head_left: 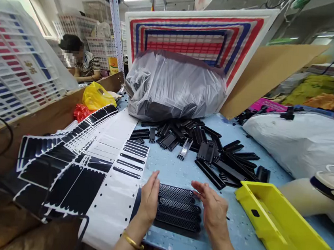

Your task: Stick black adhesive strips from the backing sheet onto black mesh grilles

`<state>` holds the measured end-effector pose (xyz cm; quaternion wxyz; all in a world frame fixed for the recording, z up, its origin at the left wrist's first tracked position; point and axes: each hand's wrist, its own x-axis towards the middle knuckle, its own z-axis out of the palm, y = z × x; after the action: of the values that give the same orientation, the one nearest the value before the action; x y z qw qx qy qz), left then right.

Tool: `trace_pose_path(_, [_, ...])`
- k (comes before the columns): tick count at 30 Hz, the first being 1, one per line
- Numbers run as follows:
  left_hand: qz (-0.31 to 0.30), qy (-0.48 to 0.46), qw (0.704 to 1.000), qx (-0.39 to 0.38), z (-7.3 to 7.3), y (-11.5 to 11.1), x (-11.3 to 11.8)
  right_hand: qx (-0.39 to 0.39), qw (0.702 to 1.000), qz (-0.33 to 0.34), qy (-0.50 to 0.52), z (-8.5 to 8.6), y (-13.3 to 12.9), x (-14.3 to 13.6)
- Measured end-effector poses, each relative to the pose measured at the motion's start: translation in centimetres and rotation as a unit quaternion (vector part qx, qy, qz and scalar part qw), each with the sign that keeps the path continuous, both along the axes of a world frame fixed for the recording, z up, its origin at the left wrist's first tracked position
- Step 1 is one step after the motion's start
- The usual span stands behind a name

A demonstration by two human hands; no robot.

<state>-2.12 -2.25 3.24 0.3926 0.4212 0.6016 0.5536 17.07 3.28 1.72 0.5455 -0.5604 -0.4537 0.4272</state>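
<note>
My left hand (149,198) and my right hand (212,207) stand edge-on upon the blue table (180,172), one at each end of a row of several black ribbed plastic strips (178,207) lying side by side. Both hands have their fingers straight and touch or nearly touch the strip ends. Neither hand grips anything. A gold bangle sits on my left wrist. A loose pile of black plastic combs and strips (208,151) lies just beyond my hands.
White backing sheets with black stickers (91,164) fan out at the left. A grey bag of black parts (174,86) sits at the back. A yellow bin (282,224) is at the right, a white bag (302,139) behind it. A person sits far left.
</note>
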Motion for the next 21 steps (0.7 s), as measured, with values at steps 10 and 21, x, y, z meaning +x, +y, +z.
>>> trace_pose_path(10, [-0.015, -0.003, 1.0, 0.004, -0.7, 0.3, 0.8, -0.027, 0.999, 0.031, 0.036, 0.3, 0.5, -1.7])
trace_pose_path(21, [-0.02, 0.022, 0.999, -0.04, 0.6, -0.8, 1.3, -0.048, 0.999, 0.018, 0.018, -0.7, 1.7, -0.3])
